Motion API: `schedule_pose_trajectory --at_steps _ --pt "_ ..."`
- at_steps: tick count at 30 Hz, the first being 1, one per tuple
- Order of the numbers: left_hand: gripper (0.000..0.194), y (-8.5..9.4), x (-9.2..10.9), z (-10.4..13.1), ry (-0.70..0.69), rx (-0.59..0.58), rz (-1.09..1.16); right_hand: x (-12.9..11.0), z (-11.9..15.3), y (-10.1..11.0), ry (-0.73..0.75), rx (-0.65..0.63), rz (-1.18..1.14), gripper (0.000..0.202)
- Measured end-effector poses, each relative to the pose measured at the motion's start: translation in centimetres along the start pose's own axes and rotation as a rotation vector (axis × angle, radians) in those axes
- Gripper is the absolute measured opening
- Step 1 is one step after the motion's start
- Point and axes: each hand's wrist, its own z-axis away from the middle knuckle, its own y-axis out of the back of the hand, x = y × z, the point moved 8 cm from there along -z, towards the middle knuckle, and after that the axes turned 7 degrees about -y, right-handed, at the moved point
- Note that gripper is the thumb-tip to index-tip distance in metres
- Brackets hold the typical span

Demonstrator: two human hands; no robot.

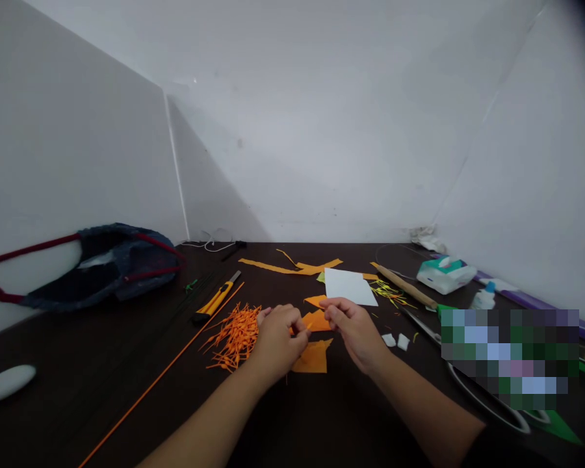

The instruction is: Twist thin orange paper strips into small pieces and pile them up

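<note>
My left hand (281,335) is closed in a pinch, with a small orange paper strip (310,326) showing at its fingertips. Facing it, my right hand (355,330) has thumb and fingers pressed together; whatever lies between them is too small to make out. Beneath and between the hands are orange paper pieces (316,321), and a darker orange paper sheet (312,357) lies nearer to me. A loose pile of thin orange twisted paper pieces (234,333) spreads just left of my left hand. A white paper sheet (348,286) rests beyond my right hand.
Leftward lie a yellow utility knife (218,298), a long orange stick (160,375), a dark bag (149,260) and a white oval object (7,383). On the right are a wooden rod (407,286), scissors (423,326), a tissue pack (443,278) and a small bottle (484,298). Walls surround the table.
</note>
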Motion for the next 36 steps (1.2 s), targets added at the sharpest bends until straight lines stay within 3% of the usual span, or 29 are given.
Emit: schedule_pose_trajectory --at_steps 2,4,7,10,17,22,27,31,36 --pt "0.013 0.1 -0.2 -0.1 0.016 -0.002 -0.004 -1.1 -0.1 0.9 0.092 0.034 0.093 0.027" --pt "0.013 0.3 -0.5 -0.1 0.031 0.002 -0.013 -3.0 0.3 1.1 0.288 0.057 0.31 0.027" --pt "0.011 0.3 -0.7 -0.1 0.033 0.003 -0.027 -5.1 1.7 -0.1 0.616 0.07 0.642 0.023" --pt "0.011 0.1 -0.8 -0.2 0.027 -0.016 -0.031 -5.5 2.5 -1.0 0.766 0.121 0.803 0.022" --pt "0.012 -0.3 -0.5 0.1 0.024 -0.084 -0.014 -5.4 2.6 -1.5 0.803 0.146 0.951 0.013" --pt "0.023 0.4 -0.1 0.2 0.016 -0.047 0.071 -5.4 2.9 -2.2 0.807 0.132 0.951 0.012" --pt "0.017 -0.6 -0.2 0.2 0.023 -0.073 0.191 -5.0 3.7 -3.7 0.835 0.091 0.983 0.014" --pt "0.014 -1.1 -0.6 0.2 0.06 -0.055 0.148 -4.6 3.9 -4.2 0.848 0.076 1.034 0.015" --pt "0.012 -0.9 0.6 0.2 0.001 -0.049 0.039 -4.7 4.2 -5.0 0.852 0.028 1.047 0.018"
